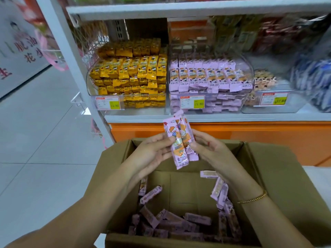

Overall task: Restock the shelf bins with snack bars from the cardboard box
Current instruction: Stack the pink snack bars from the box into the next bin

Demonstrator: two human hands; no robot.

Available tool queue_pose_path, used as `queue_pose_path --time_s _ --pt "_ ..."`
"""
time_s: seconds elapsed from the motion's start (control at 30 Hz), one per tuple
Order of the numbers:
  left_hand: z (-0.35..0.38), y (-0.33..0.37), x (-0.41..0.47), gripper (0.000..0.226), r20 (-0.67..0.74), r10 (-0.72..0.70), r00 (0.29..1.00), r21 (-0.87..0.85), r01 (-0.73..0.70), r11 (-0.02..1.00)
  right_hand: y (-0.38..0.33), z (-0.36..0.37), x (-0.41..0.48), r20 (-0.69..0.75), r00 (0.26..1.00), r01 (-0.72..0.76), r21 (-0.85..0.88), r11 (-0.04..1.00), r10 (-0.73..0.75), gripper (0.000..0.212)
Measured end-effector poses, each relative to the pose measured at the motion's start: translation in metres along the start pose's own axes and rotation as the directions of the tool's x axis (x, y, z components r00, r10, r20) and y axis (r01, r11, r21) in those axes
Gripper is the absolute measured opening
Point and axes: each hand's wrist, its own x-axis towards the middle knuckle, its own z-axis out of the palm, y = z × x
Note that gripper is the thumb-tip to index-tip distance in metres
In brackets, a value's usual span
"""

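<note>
Pale grey floor tiles run along the left of a shop aisle, up to a white wall poster printed with red characters. On the right stands a white shelf over an orange base panel. Three clear bins sit side by side on the shelf. The left bin is heaped with yellow packets, and the middle bin holds rows of purple-wrapped bars. The right bin is blurred, with mixed wrappers inside. Each bin carries a price label on its front.

Below the shelf, an open cardboard box fills the foreground with its flaps spread. Loose purple bars lie scattered over its bottom and lean against its right wall.

Above the box and just in front of the shelf edge, two purple snack bars are held upright, side by side. The left hand pinches them from the left with thumb and fingers. The right hand pinches them from the right, fingertips on the wrappers. A thin gold bracelet circles the right wrist.
</note>
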Motion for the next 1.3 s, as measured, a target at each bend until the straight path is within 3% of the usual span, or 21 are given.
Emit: queue_pose_path --time_s 0.17,0.37,0.43,0.53,0.67,0.77,0.87,0.93,0.97,1.07,1.17,1.23,1.3 --pt "0.011 0.006 0.005 0.048 0.007 0.011 1.0 -0.072 -0.01 0.997 -0.009 -0.009 0.001 -0.081 0.995 0.047 -0.039 0.998 -0.05 0.045" --pt "0.019 0.016 0.014 0.048 -0.007 0.047 0.999 -0.067 -0.047 0.997 -0.02 -0.005 0.002 -0.063 0.987 0.141 -0.121 0.983 -0.15 0.043" --pt "0.02 0.019 0.017 0.044 -0.031 0.085 0.996 -0.034 -0.086 0.996 -0.025 0.0 0.006 -0.077 0.98 0.16 -0.256 0.953 -0.185 0.051" --pt "0.024 0.026 0.023 0.033 -0.072 0.195 0.978 0.078 -0.189 0.979 -0.031 0.011 0.017 -0.133 0.95 0.157 -0.582 0.798 -0.284 0.064" --pt "0.027 0.051 0.035 0.02 -0.106 0.347 0.932 0.205 -0.321 0.925 -0.054 0.016 0.043 -0.215 0.896 0.134 -0.703 0.698 -0.388 0.08" --pt "0.02 0.069 0.047 0.018 -0.134 0.499 0.857 0.536 -0.361 0.763 -0.083 0.005 0.074 -0.286 0.855 0.145 -0.667 0.73 -0.432 0.065" --pt "0.006 0.076 0.058 0.044 -0.095 0.592 0.801 0.885 -0.205 0.419 -0.112 -0.01 0.118 -0.341 0.851 0.068 -0.681 0.729 -0.399 0.043" --pt "0.0 0.076 0.062 0.05 -0.02 0.615 0.788 0.979 -0.109 0.171 -0.123 -0.019 0.151 -0.371 0.854 0.005 -0.694 0.72 -0.364 0.037" --pt "-0.003 0.075 0.064 0.052 0.012 0.607 0.795 0.991 -0.088 0.097 -0.127 -0.022 0.167 -0.384 0.854 -0.017 -0.696 0.717 -0.352 0.036" --pt "-0.008 0.074 0.068 0.054 0.041 0.585 0.81 0.998 -0.059 0.011 -0.135 -0.025 0.216 -0.402 0.851 -0.069 -0.723 0.688 -0.338 0.029" --pt "-0.01 0.073 0.07 0.052 0.081 0.578 0.812 0.997 -0.062 -0.053 -0.141 -0.022 0.253 -0.399 0.876 -0.186 -0.798 0.573 -0.272 0.023" --pt "-0.012 0.072 0.071 0.052 0.097 0.577 0.811 0.995 -0.069 -0.071 -0.142 -0.023 0.268 -0.376 0.898 -0.214 -0.827 0.52 -0.229 0.024" --pt "-0.014 0.07 0.072 0.051 0.098 0.582 0.807 0.995 -0.076 -0.063 -0.142 -0.029 0.274 -0.369 0.905 -0.21 -0.822 0.53 -0.213 0.025"
